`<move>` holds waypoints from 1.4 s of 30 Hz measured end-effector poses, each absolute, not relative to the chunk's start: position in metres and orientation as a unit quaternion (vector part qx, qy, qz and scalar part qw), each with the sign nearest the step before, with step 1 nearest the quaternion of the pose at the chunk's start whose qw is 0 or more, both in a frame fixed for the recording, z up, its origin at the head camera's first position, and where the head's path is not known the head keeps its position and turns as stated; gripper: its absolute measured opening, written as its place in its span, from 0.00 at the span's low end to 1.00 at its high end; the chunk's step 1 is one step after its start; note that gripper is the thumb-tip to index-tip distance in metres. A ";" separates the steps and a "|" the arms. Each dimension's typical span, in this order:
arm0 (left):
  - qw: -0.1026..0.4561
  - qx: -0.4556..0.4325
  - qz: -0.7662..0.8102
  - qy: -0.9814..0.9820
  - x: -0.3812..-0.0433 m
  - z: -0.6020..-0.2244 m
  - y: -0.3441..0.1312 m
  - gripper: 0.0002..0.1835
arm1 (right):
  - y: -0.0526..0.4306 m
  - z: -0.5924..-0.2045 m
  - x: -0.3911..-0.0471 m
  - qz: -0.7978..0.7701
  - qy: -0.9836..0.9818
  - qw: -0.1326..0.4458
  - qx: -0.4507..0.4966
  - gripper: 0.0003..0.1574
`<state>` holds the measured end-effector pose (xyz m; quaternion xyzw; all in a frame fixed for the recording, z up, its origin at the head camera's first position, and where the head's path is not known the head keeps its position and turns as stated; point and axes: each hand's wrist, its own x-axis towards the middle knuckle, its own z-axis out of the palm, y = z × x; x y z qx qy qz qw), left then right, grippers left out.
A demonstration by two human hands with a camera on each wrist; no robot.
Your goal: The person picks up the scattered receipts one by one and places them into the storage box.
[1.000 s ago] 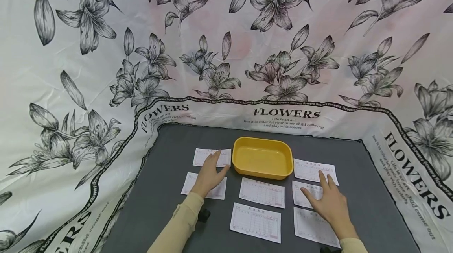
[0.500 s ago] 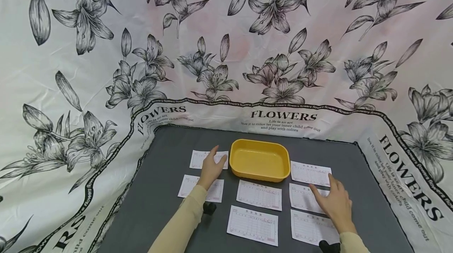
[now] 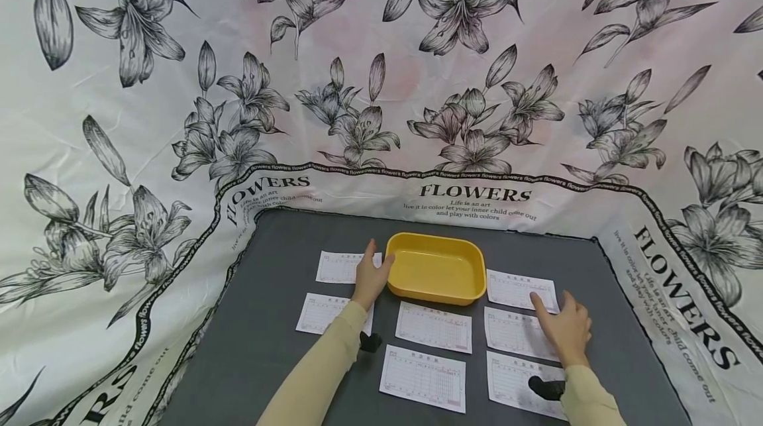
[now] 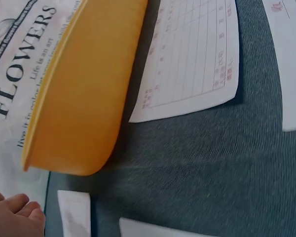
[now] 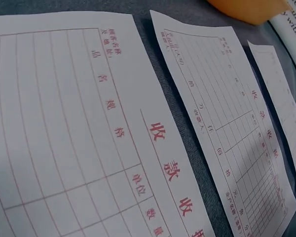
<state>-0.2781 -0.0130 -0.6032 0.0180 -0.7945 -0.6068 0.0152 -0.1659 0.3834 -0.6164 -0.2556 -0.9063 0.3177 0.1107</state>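
A yellow plastic tray (image 3: 435, 267) sits at the back of the grey table, surrounded by paper receipt slips. My left hand (image 3: 371, 277) is at the tray's left end, thumb beside its rim, fingers extended and nothing in them. It partly covers the upper left slip (image 3: 334, 267); its fingertips also show low in the left wrist view, beneath the tray (image 4: 84, 94). Over on the right, my right hand (image 3: 565, 330) hovers with thumb and fingers spread, holding nothing. It overlaps the right-hand slips, among them the middle right slip (image 3: 515, 333). The right wrist view shows ruled slips (image 5: 207, 123) printed in red.
Two slips lie in the middle column, a front slip (image 3: 423, 378) and a rear slip (image 3: 433, 326). A lower left slip (image 3: 318, 312) lies partly under the left sleeve. White flower-printed cloth (image 3: 381, 114) hangs around the grey tabletop (image 3: 238, 353).
My left hand has moved right, from over the left slips to the tray's end. My right hand has shifted slightly and turned, fingers still spread. The slips and tray stay in place.
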 end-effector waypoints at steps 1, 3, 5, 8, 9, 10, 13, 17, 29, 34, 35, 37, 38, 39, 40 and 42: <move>0.014 0.023 -0.608 -0.793 -0.279 -0.604 -0.011 0.42 | 0.384 -0.617 -0.168 0.318 -0.906 0.110 -0.258 0.62; 0.009 0.035 -0.616 -0.787 -0.280 -0.606 -0.007 0.43 | 0.385 -0.619 -0.173 0.317 -0.906 0.103 -0.261 0.63; 0.007 0.042 -0.623 -0.781 -0.282 -0.607 -0.004 0.44 | 0.386 -0.621 -0.176 0.315 -0.908 0.094 -0.259 0.64; 0.003 0.045 -0.628 -0.777 -0.285 -0.610 0.000 0.44 | 0.389 -0.625 -0.179 0.308 -0.913 0.084 -0.254 0.63; 0.003 0.044 -0.628 -0.777 -0.286 -0.610 0.001 0.44 | 0.390 -0.626 -0.179 0.304 -0.915 0.083 -0.252 0.63; 0.002 0.042 -0.626 -0.778 -0.287 -0.611 0.002 0.44 | 0.391 -0.628 -0.180 0.301 -0.917 0.083 -0.249 0.63; -0.002 0.037 -0.624 -0.781 -0.289 -0.612 0.004 0.44 | 0.394 -0.632 -0.183 0.293 -0.920 0.081 -0.249 0.62; -0.016 0.031 -0.638 -0.769 -0.288 -0.613 0.005 0.43 | 0.394 -0.634 -0.188 0.294 -0.915 0.076 -0.265 0.59; -0.027 0.037 -0.651 -0.758 -0.288 -0.626 0.017 0.32 | 0.399 -0.617 -0.205 0.339 -0.883 0.028 -0.322 0.58; -0.016 0.031 -0.660 -0.750 -0.291 -0.626 0.019 0.29 | 0.397 -0.615 -0.215 0.344 -0.879 0.031 -0.327 0.52; -0.017 0.030 -0.662 -0.748 -0.291 -0.626 0.019 0.29 | 0.396 -0.615 -0.217 0.346 -0.879 0.032 -0.328 0.51; -0.015 0.030 -0.660 -0.751 -0.290 -0.627 0.018 0.28 | 0.394 -0.616 -0.219 0.345 -0.877 0.030 -0.332 0.48; -0.017 0.032 -0.659 -0.751 -0.290 -0.627 0.018 0.29 | 0.392 -0.616 -0.220 0.345 -0.876 0.027 -0.335 0.48; -0.020 0.034 -0.658 -0.752 -0.289 -0.628 0.018 0.29 | 0.391 -0.616 -0.220 0.342 -0.876 0.024 -0.339 0.47; -0.022 0.035 -0.658 -0.752 -0.288 -0.628 0.018 0.29 | 0.390 -0.617 -0.220 0.341 -0.875 0.023 -0.343 0.47; -0.027 0.035 -0.660 -0.750 -0.286 -0.628 0.017 0.29 | 0.387 -0.617 -0.220 0.338 -0.873 0.029 -0.350 0.46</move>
